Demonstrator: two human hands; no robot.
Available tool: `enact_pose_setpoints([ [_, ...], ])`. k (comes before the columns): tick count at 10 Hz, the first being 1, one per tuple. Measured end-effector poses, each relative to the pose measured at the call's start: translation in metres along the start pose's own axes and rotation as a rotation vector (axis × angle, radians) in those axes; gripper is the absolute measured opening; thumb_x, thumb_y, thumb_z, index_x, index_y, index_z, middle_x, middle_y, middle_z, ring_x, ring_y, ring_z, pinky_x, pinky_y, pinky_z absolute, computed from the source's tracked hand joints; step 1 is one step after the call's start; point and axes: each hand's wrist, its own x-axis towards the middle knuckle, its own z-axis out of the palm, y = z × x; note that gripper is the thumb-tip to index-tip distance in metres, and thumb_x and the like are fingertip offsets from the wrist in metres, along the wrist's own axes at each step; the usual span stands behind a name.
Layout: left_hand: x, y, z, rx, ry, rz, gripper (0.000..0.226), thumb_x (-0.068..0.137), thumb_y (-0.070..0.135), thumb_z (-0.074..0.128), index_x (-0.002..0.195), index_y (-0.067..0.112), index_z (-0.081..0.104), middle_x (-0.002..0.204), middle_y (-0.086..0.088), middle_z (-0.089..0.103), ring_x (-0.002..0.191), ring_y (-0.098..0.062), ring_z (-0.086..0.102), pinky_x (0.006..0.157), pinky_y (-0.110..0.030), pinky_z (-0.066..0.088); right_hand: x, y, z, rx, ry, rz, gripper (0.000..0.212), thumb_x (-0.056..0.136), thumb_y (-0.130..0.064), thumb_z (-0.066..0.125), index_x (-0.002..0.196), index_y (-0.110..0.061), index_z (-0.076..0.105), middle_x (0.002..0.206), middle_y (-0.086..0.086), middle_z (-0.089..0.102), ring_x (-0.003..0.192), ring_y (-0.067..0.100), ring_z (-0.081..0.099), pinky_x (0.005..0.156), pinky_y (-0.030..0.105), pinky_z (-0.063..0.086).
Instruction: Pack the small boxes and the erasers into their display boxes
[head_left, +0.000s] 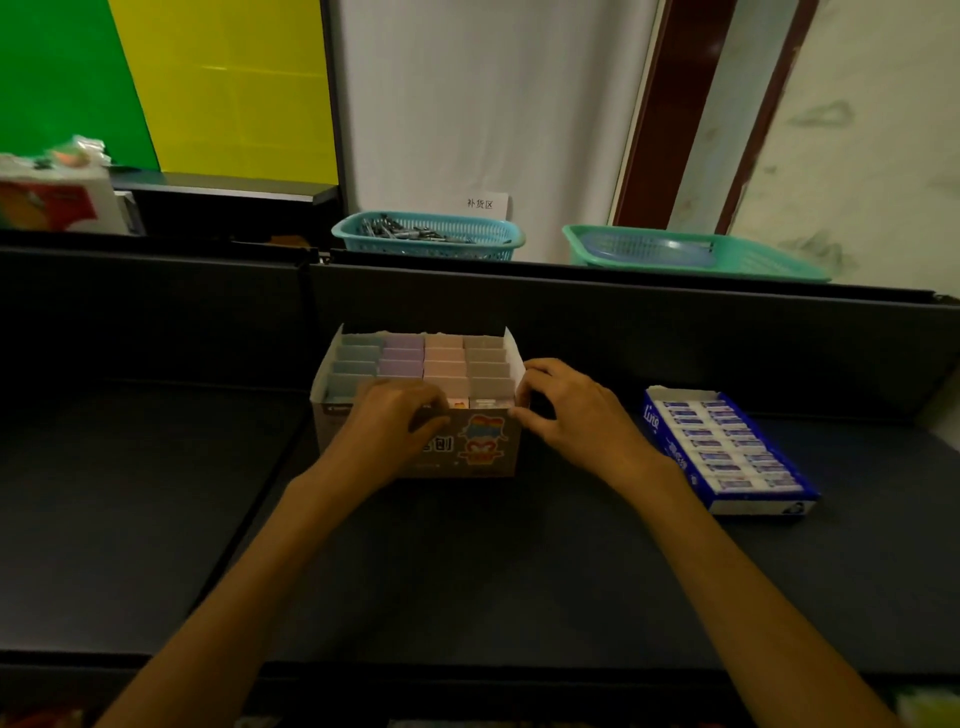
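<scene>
display box: printed cardboard display box is sitting mid-shelf on the dark shelf, open top, looking full
small boxes: small boxes are standing in four colour rows (blue, purple, pink, grey), packed tight; front row is partly hidden by the hands
left hand: left hand is curling its fingers over the front wall near the left-centre, appears to be gripping the rim; fingertips hidden, can't confirm contact inside
right hand: right hand is pinching the front-right corner, thumb on the front face, fingers on the side flap
eraser box: blue eraser display box is lying well right of the hands, erasers filling it in two columns, looks done
handling: thin card, so walls are likely flexing if squeezed; load is probably light but loose; better taking hold low at both ends, not by the rim
progress: judging both boxes as packed, only squaring up remaining
surroundings: teal basket of dark small parts and green basket are sitting behind the rear ledge; paper label on the wall
obstructions: nothing is blocking between the two boxes; rear shelf wall is sitting close behind the cardboard box
</scene>
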Motion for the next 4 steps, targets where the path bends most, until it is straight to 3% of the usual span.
enact_pose_setpoints([
  [3,0.018,0.028,0.022,-0.031,-0.035,0.037,0.015,0.087,0.028,0.06,0.102,0.023,0.061,0.113,0.002,0.062,0.109,-0.014,0.057,0.099,-0.043,0.043,-0.023,0.032,-0.011,0.004,0.041,0.067,0.021,0.09,-0.041,0.057,0.105,-0.026,0.056,0.135,-0.006,0.045,0.119,0.013,0.047,0.093,0.032,0.046],
  [4,0.021,0.037,0.02,-0.043,-0.038,0.019,0.02,0.087,0.031,0.061,0.106,0.025,0.058,0.116,0.003,0.059,0.109,-0.012,0.055,0.096,-0.033,0.045,-0.035,0.037,-0.017,0.011,0.032,0.093,0.04,0.091,-0.041,0.057,0.129,-0.031,0.048,0.138,-0.007,0.043,0.123,0.011,0.044,0.096,0.028,0.039],
])
